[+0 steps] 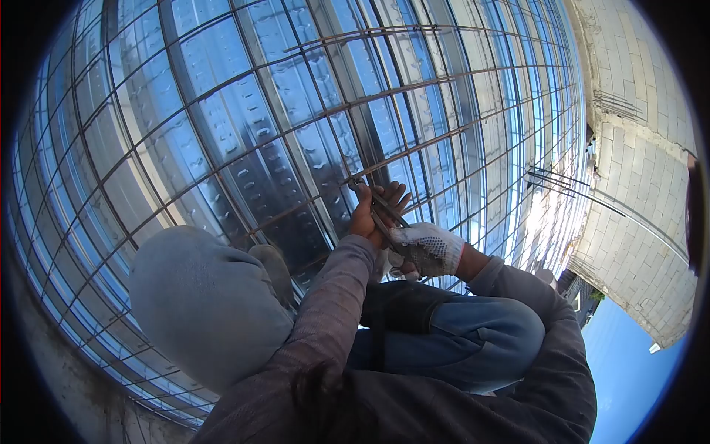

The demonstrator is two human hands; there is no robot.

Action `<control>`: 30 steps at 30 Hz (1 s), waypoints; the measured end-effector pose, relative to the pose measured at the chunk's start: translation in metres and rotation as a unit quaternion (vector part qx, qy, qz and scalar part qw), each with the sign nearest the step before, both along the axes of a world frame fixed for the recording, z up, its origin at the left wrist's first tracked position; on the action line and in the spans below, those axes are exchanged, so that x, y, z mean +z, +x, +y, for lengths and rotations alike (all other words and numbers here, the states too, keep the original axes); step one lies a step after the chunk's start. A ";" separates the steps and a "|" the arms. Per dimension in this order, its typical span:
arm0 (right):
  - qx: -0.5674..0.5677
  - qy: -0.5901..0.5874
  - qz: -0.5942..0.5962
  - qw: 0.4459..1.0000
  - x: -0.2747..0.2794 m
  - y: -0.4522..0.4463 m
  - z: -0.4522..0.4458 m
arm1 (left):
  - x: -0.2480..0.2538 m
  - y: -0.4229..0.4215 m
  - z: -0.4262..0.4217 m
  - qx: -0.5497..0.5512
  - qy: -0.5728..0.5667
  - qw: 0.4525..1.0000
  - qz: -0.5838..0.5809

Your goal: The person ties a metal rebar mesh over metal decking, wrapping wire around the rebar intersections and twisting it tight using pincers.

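My left hand (370, 214) is bare, its fingers stretched and apart beside the head of a metal pliers-like tool (384, 210). The tool's jaws meet the rusty rebar mesh (296, 207) close to my thumb. Just right of it, my right hand (429, 248), in a white dotted glove, is closed round the tool's handles. Whether the jaws grip a wire is too small to tell.
Ribbed, shiny metal decking (229, 118) lies under the mesh. A rounded grey cloth-covered shape (200, 296) stands at left, a jeans-clad knee (488, 333) at right. Block walls (629, 170) rise at right, near several projecting bars (569, 189).
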State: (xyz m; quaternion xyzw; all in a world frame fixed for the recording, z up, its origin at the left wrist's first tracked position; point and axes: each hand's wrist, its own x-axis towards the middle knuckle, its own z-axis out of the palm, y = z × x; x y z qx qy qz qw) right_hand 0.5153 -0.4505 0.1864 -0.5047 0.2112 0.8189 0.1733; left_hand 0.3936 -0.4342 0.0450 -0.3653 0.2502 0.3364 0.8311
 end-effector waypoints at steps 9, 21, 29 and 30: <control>0.734 0.265 -0.430 0.454 0.004 -0.008 0.007 | 0.009 0.018 0.022 -0.143 0.016 0.983 0.115; 0.617 0.340 -0.349 0.618 -0.028 0.014 -0.014 | -0.010 0.015 0.005 -0.139 -0.004 0.990 0.033; 0.649 0.359 -0.496 0.452 -0.009 0.008 -0.010 | 0.011 0.046 0.009 -0.231 -0.096 0.941 0.228; 0.644 0.331 -0.469 0.506 -0.006 0.003 -0.007 | 0.008 0.040 0.004 -0.179 -0.062 0.963 0.190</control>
